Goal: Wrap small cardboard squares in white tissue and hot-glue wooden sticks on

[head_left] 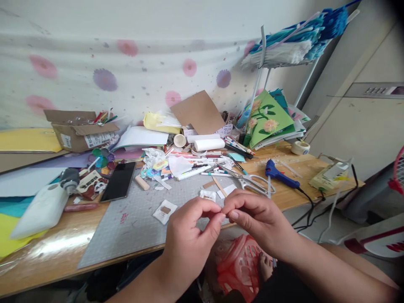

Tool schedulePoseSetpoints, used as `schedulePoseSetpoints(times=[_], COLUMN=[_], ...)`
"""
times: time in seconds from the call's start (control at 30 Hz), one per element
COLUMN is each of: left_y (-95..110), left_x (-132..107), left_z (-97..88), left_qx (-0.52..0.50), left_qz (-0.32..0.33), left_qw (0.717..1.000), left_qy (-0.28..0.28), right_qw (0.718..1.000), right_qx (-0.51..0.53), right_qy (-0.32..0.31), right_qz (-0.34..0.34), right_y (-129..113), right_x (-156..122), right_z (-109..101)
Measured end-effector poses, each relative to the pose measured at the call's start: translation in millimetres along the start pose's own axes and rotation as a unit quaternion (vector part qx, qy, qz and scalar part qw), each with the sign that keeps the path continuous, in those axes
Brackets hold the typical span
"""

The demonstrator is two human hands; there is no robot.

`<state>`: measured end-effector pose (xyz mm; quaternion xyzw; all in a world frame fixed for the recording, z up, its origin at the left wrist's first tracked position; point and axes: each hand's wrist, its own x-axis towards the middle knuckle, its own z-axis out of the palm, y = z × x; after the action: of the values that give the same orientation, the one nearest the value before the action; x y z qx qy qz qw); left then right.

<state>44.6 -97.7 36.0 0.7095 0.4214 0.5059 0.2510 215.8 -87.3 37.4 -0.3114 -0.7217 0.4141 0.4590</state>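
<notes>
My left hand [191,235] and my right hand [255,219] meet fingertip to fingertip just in front of the table's near edge, over the grey cutting mat [132,223]. Both pinch closed on something tiny that I cannot make out. Small white paper scraps [164,211] lie on the mat just beyond my left hand. Scissors [249,182] rest right behind my right hand, and a blue glue gun [280,173] lies a little further right.
A black phone [119,181], a white bottle on its side [42,209], a cardboard box [77,130], markers, paper rolls and coloured sheets crowd the back of the wooden table [47,252]. A wire rack [284,54] holds pipe cleaners. A red basket [243,265] sits below my hands. Cables trail off right.
</notes>
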Motion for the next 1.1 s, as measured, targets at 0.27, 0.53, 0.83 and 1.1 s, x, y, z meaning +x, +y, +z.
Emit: schedulePoseSetpoints(times=[0.27,0.53,0.83,1.1], left_y=[-1.9,-3.2,-7.4,-9.9], left_x=[3.0,3.3,0.6,2.4], left_z=[1.8,6.5,5.9,6.7], left_qx=[0.086,0.113,-0.081,-0.444], left_qz=[0.083,0.089,-0.092,-0.249], left_qw=[0.993,0.99,0.992,0.857], left_qy=[-0.004,0.008,-0.019,-0.08], right_qw=[0.997,0.988,0.985,0.982], right_qx=[-0.081,-0.141,-0.14,0.172], right_qy=[0.022,0.038,0.053,0.069], right_qz=[-0.002,-0.047,-0.088,0.045], right_y=[-1.7,0.3,3.0,10.9], right_x=[-2.3,0.2,-0.5,1.4], right_z=[0.6,2.0,-2.3,1.8])
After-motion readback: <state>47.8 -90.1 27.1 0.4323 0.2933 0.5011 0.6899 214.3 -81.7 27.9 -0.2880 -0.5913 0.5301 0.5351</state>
